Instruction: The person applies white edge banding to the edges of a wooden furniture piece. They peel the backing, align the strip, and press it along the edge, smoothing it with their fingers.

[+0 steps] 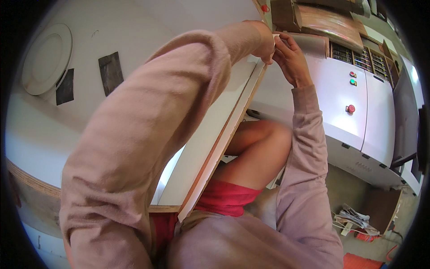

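Observation:
A long white panel (201, 130) with a raw brown edge leans across my lap. A thin pale strip (195, 193) runs along that edge. My left hand (263, 40) is bent over the panel's far end, its fingers curled and mostly hidden behind the back of the hand. Right beside it, my right hand (291, 58) has thumb and index finger pinched together at the edge, the other fingers bent above. A small white bit shows between the two hands; whether it belongs to the strip I cannot tell.
On the left a white surface (33, 130) carries a round white disc (47, 58) and two dark patches. A white machine cabinet (331, 94) with a red knob (350, 109) stands on the right. Beyond it lie cardboard and a wrapped roll (329, 24). A box (380, 208) sits lower right.

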A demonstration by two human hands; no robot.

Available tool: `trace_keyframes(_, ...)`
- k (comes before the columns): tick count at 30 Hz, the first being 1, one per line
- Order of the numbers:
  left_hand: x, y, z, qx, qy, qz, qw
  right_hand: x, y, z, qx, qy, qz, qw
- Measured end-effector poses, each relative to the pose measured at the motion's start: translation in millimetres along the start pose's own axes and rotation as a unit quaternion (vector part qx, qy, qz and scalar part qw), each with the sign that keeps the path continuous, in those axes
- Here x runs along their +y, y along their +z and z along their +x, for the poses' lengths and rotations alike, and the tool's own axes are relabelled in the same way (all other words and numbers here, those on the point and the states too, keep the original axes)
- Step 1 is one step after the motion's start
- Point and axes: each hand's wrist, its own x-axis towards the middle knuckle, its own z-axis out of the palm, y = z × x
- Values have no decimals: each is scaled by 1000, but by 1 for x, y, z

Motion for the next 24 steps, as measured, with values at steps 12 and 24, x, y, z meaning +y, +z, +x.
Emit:
trace_keyframes(12,-7,16,5,54,-10,-173,983,-39,146,-223,71,-32,-433,898)
trace_keyframes(24,-2,22,19,82,-5,-53,995,-43,174,-212,98,-67,-439,891)
